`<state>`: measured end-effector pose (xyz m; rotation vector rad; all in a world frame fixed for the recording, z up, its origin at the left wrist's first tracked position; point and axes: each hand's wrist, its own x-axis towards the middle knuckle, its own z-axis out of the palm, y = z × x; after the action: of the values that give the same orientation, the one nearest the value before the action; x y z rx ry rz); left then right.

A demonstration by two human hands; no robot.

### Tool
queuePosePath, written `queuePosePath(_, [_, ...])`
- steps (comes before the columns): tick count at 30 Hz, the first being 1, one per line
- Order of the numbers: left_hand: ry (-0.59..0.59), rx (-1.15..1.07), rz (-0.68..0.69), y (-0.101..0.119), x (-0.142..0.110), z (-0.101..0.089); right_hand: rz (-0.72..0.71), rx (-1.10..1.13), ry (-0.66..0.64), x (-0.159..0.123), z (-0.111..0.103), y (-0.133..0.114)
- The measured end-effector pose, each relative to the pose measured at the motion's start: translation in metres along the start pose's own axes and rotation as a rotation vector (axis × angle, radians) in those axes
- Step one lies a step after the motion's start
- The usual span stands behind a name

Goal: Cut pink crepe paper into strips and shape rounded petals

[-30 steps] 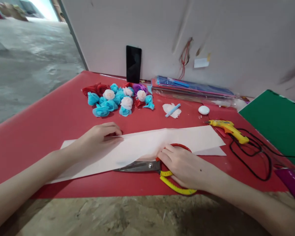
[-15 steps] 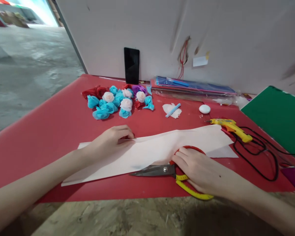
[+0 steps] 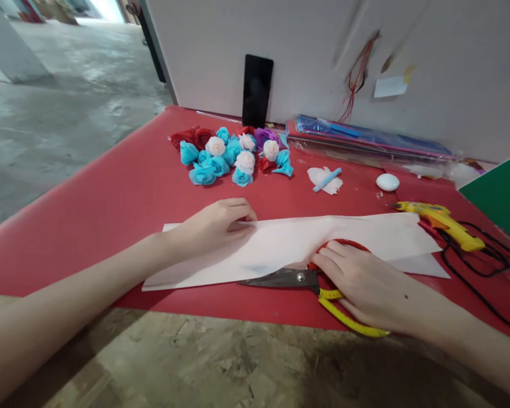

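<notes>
grips the scissors (image 3: 302, 278) in the right hand (image 3: 355, 277), with fingers curled round the handles (one red, one yellow) and with blades toward nine o'clock, partly under the white paper (image 3: 284, 243) on the red table (image 3: 110, 198). rests the left hand (image 3: 221, 224) on its far edge, with fingers bent; cannot tell if pinching. has flowers (image 3: 215, 166) at the paper's eleven o'clock, a glue gun (image 3: 457, 228) at three.

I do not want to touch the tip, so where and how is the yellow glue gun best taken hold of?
I would grip the glue gun by its handle, the right hand coming from the near right side. The gun lies flat, the handle slants that way, and the thin tip points left, away from the fingers.
</notes>
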<state>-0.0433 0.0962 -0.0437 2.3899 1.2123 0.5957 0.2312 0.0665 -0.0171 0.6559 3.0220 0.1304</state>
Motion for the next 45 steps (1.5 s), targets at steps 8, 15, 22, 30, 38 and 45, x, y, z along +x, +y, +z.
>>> queuePosePath(8, [0.003,-0.053,-0.006,-0.002,-0.003,-0.002,0.012,-0.013,-0.006,0.002,0.001,0.002])
queuePosePath(15, [0.054,0.039,0.092,-0.003,-0.005,0.005,-0.053,-0.050,-0.008,0.004,0.002,0.002])
queuePosePath(22, [0.038,0.060,0.109,-0.005,-0.005,0.003,-0.114,-0.057,0.030,0.001,0.006,0.008])
queuePosePath(30, [0.030,0.075,0.097,-0.007,-0.006,0.004,-0.163,-0.100,0.053,0.001,0.007,0.013])
queuePosePath(38, [0.053,0.072,0.116,-0.006,-0.005,0.005,-0.097,-0.110,-0.003,-0.001,0.006,0.008])
queuePosePath(45, [0.060,0.064,0.091,-0.003,-0.006,0.005,-0.071,-0.104,-0.011,0.005,0.006,0.000])
